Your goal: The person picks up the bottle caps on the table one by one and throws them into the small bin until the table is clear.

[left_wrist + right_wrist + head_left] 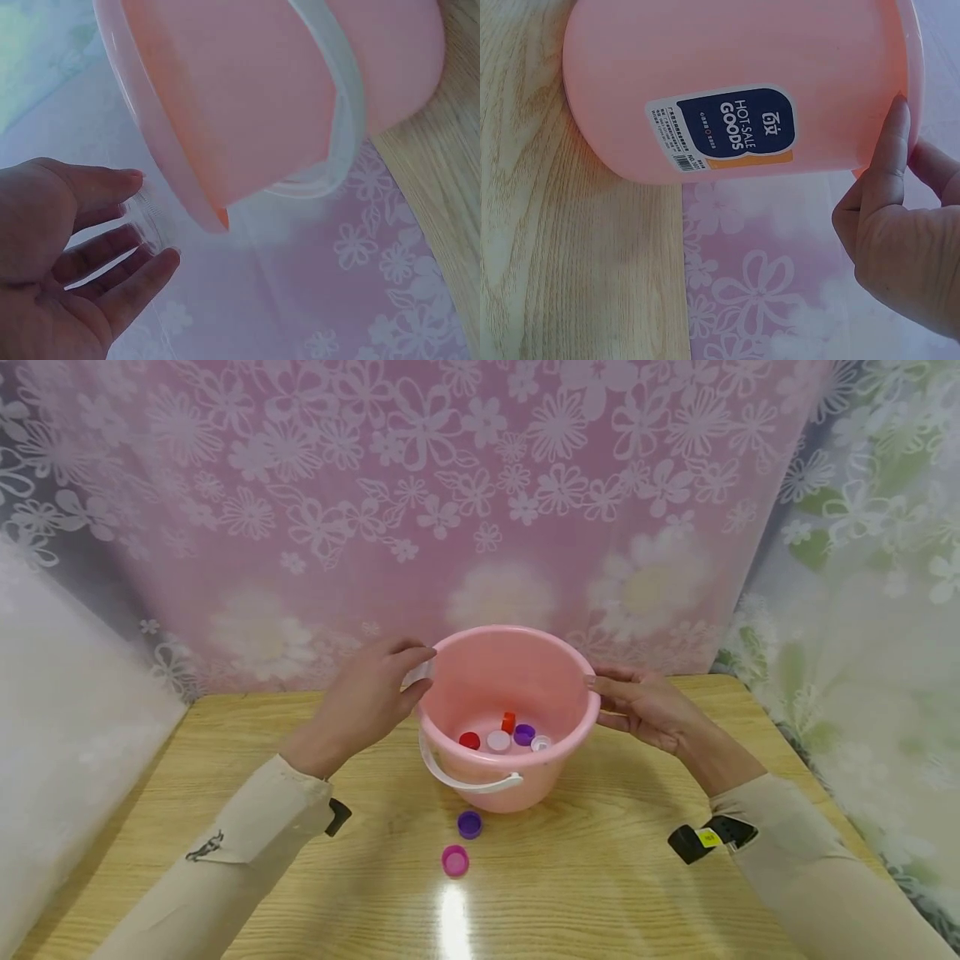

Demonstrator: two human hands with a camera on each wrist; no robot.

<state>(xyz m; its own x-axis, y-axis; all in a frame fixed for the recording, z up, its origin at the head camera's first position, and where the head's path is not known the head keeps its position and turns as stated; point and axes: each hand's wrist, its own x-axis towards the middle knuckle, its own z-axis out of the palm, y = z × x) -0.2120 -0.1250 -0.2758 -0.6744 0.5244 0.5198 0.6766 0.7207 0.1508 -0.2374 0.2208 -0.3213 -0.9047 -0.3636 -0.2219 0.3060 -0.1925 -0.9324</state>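
A pink bucket (510,777) stands upright on the table with its white handle (480,786) hanging down in front. Inside it lie several bottle caps, among them a red cap (469,741), an orange-red cap (508,722) and a purple cap (524,735). My left hand (378,702) pinches a clear, ridged cap (152,225) between thumb and fingers, just outside the bucket's left rim. With my right hand (641,706) I grip the right side of the rim (915,82), thumb on one face and fingers on the other.
On the wooden table (600,877), in front of the bucket, lie a dark purple cap (469,824) and a magenta cap (455,861). A pink flowered curtain (487,510) hangs behind the table's back edge. Pale flowered cloth (885,610) hangs along the right.
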